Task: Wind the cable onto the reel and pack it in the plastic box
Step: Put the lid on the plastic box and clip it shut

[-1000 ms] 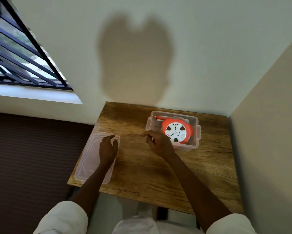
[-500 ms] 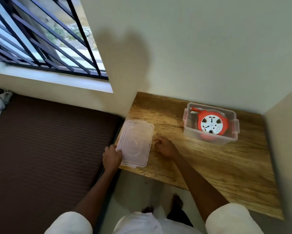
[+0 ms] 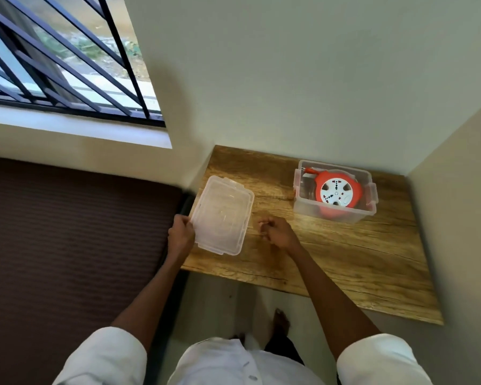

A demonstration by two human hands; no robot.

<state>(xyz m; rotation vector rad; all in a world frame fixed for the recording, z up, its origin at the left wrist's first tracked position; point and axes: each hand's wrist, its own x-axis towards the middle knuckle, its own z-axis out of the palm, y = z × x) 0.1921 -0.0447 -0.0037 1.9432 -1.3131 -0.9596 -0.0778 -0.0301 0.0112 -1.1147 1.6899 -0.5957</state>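
Reel (image 3: 337,193) sits wound inside the open plastic box (image 3: 306,202) at the counter's (image 3: 344,254) far right. Lid (image 3: 222,218) lies well apart; left hand (image 3: 180,234) pinches its near edge, right hand (image 3: 278,233) loosely curled, empty. Advise carrying the lid level, seating all corners before latching

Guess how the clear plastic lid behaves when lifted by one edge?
The clear plastic lid looks thin and wide, so it is probably light and may flex. The left hand grips one edge only, so it may sag or slip if smooth.
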